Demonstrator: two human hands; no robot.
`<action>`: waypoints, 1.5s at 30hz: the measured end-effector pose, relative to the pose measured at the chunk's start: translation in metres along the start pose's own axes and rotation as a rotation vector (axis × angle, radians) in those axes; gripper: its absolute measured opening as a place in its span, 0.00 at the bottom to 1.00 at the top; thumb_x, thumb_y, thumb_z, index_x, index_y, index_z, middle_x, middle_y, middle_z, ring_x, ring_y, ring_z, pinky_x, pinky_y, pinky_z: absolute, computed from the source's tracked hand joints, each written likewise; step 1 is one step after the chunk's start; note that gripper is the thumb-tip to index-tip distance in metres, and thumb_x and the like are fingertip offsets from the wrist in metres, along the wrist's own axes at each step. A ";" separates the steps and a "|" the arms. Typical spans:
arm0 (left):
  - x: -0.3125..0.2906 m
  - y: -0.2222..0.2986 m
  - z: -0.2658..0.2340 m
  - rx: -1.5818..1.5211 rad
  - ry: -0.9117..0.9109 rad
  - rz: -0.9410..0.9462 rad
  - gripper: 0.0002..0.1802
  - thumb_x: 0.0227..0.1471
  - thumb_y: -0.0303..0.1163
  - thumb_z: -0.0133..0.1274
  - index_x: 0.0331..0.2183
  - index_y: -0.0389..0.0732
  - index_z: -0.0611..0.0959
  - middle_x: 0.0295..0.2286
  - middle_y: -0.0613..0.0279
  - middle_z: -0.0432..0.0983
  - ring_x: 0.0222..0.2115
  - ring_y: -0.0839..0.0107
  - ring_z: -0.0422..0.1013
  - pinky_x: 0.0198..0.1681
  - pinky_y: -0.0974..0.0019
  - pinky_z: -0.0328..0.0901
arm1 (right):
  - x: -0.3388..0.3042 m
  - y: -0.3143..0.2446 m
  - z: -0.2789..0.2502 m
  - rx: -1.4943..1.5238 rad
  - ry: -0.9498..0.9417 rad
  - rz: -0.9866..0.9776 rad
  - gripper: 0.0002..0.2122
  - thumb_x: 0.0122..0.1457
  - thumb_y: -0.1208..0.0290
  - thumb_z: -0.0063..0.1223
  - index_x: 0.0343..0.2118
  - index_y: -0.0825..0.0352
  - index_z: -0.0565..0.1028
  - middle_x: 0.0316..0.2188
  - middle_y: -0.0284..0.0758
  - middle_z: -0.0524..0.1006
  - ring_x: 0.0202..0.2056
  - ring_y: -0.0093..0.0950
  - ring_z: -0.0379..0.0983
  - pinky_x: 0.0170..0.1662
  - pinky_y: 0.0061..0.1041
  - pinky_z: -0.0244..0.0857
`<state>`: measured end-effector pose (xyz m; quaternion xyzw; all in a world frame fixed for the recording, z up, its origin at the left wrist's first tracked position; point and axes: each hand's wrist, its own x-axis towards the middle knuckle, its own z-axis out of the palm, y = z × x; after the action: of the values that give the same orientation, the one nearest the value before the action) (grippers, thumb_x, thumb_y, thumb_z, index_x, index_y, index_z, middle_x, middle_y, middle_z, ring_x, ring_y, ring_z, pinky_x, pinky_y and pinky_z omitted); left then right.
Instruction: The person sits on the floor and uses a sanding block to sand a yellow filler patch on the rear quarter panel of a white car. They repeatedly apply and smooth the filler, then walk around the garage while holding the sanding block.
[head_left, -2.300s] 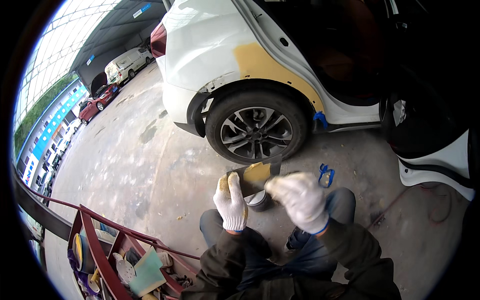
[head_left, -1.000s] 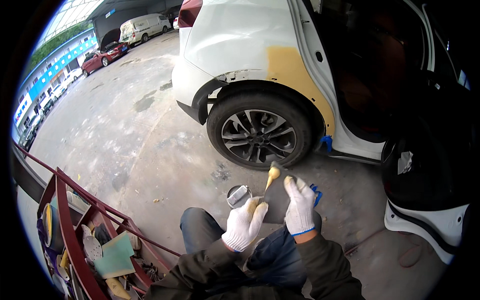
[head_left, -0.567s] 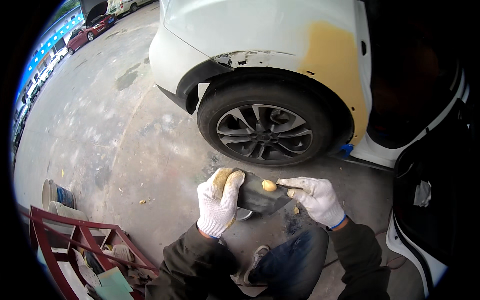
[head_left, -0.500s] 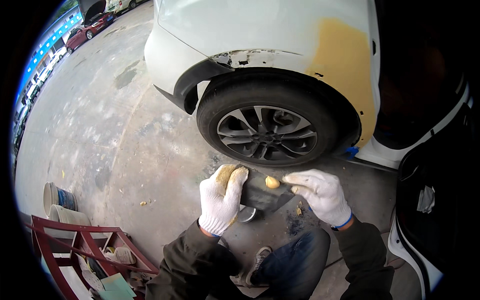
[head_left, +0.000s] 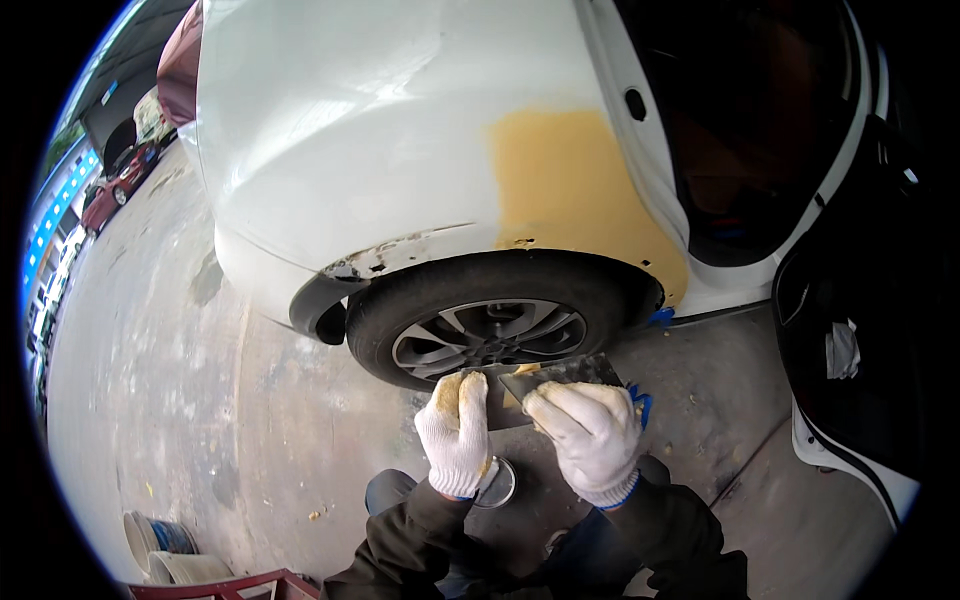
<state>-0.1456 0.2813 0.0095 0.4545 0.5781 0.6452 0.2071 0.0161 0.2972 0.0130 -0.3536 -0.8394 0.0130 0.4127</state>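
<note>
The left hand (head_left: 455,432), in a white knit glove, sits a little below the centre of the frame, its fingers folded closely over the left edge of a dark flat plate (head_left: 495,408). The plate reaches rightward from that grip into the gap between the hands, its far part passing behind the right hand (head_left: 588,432). That hand, gloved alike, is closed over the lower edge of a dark spreader blade (head_left: 592,369); the blade stands out above the knuckles and runs left over the plate, though whether the two touch cannot be told. Yellow putty (head_left: 527,369) shows at the blade's left end, just above and left of the right fingertips and clear of the left fingers. Below the plate, between the wrists, stands a round tin (head_left: 499,484), partly hidden by the left cuff. A blue piece (head_left: 641,405) shows just right of the right hand. Directly above the hands is a car wheel (head_left: 490,335), under a white car body (head_left: 330,170) with a broad yellow patch (head_left: 560,180) in the upper middle. Two buckets (head_left: 158,537) stand at lower left beside a red frame (head_left: 240,588).
</note>
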 end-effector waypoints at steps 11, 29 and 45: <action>0.004 0.017 0.007 -0.093 0.001 0.085 0.10 0.61 0.28 0.51 0.34 0.30 0.80 0.23 0.61 0.76 0.25 0.78 0.67 0.31 0.73 0.64 | 0.001 -0.010 -0.008 -0.123 0.110 -0.207 0.15 0.46 0.71 0.60 0.40 0.55 0.83 0.42 0.20 0.76 0.41 0.22 0.72 0.42 0.24 0.67; 0.026 0.023 0.000 -0.194 -0.190 -0.020 0.10 0.61 0.29 0.52 0.33 0.31 0.79 0.27 0.70 0.72 0.30 0.83 0.63 0.35 0.76 0.60 | 0.021 0.015 -0.048 -0.270 0.227 -0.181 0.16 0.46 0.72 0.60 0.42 0.56 0.82 0.42 0.26 0.78 0.43 0.25 0.73 0.45 0.26 0.67; -0.004 -0.035 -0.079 -0.231 0.035 -0.162 0.12 0.62 0.33 0.52 0.32 0.32 0.80 0.25 0.71 0.71 0.27 0.82 0.62 0.31 0.74 0.59 | 0.069 0.030 -0.034 0.806 0.408 0.463 0.15 0.62 0.80 0.49 0.52 0.73 0.74 0.46 0.38 0.79 0.47 0.23 0.74 0.52 0.20 0.65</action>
<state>-0.2182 0.2431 -0.0184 0.3682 0.5382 0.6966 0.2994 0.0285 0.3521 0.0731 -0.3383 -0.5694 0.3577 0.6583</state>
